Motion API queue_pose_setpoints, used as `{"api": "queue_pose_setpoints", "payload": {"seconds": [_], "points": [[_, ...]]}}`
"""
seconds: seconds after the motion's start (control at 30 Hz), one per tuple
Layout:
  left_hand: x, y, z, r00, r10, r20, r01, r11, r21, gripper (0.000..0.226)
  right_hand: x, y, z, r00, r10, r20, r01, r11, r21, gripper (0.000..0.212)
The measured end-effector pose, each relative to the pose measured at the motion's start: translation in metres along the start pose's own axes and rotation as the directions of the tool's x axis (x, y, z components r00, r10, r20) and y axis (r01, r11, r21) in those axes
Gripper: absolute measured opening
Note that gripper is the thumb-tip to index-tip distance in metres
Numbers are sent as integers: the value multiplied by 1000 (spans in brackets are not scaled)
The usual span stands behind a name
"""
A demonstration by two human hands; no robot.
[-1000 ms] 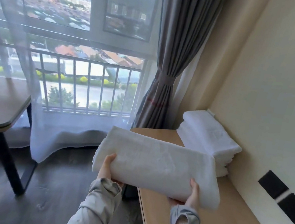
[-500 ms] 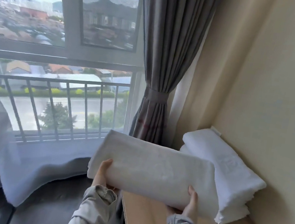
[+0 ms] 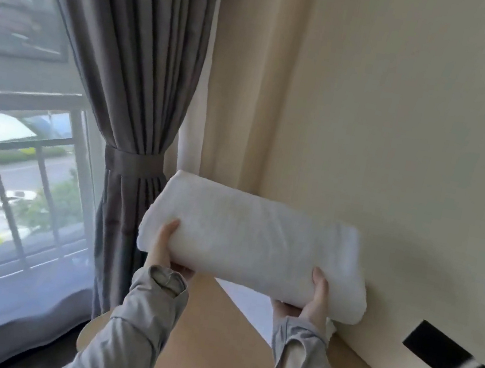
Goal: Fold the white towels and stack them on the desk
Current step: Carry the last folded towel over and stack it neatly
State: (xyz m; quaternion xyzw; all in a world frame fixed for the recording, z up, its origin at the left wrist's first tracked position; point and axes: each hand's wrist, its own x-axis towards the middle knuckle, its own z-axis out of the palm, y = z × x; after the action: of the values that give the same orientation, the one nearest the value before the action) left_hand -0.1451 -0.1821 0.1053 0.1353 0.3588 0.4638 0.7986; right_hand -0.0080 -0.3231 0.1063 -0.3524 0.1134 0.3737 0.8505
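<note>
Step in hand: placing, not folding. The folded white towel [image 3: 256, 244] is a thick, tidy oblong carried in the air between the two grips, its end at the left grip a little higher than its end at the right grip. The left grip [image 3: 163, 249] is closed on the near left corner, thumb on top and fingers curled beneath. The right grip [image 3: 313, 297] is closed on the near right edge in the same manner. Below both grips lies the wooden bench [image 3: 214, 357], and the towel does not appear to rest on it. Just under the towel, between the grips, a strip of white cloth [image 3: 242, 295] shows. It is judged to be towels already laid down, but the bulk is hidden behind the carried towel and its height cannot be told. Beyond the right grip the towel's end comes close to the cream wall [image 3: 403, 147]; whether it touches cannot be told. A grey curtain [image 3: 135, 67] hangs beyond the left grip. The next move, as judged, calls for lowering the towel squarely onto the hidden cloth, edges aligned, then drawing the fingers out from beneath without pulling the folds open. With the target out of sight, misalignment is the main risk.
</note>
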Motion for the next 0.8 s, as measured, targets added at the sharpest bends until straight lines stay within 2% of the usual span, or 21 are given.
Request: {"api": "queue_pose_setpoints", "payload": {"seconds": [0.1,0.2,0.27,0.4,0.5,0.6,0.63,0.67,0.73,0.8], "points": [[39,-6,36,988,-131,83,129,991,31,51,29,-9,11,992,-129,-6,130,988,79,58],[76,-12,76,966,-213,145,200,975,99,39,57,-16,27,964,-247,-97,259,957,132,57],[102,-18,102,942,-274,193,242,955,172,39,75,-17,36,934,-301,-192,336,923,187,55],[149,-36,136,878,-399,265,330,905,269,63,111,-19,39,872,-397,-287,475,829,296,52],[186,-56,133,855,-474,212,398,860,319,68,132,-3,26,850,-389,-356,491,830,266,51],[217,-74,111,867,-499,8,452,793,409,84,146,24,12,815,-316,-485,465,857,223,32],[225,-81,102,876,-482,-29,446,784,432,82,148,30,8,800,-295,-522,459,861,218,28],[230,-87,94,884,-466,-36,433,788,437,72,149,34,3,795,-290,-533,460,861,218,28],[236,-93,86,887,-461,17,412,808,422,56,149,36,-4,812,-307,-496,459,861,218,42],[243,-91,84,864,-495,86,416,800,432,71,145,32,-13,811,-322,-489,442,884,151,58]]}}
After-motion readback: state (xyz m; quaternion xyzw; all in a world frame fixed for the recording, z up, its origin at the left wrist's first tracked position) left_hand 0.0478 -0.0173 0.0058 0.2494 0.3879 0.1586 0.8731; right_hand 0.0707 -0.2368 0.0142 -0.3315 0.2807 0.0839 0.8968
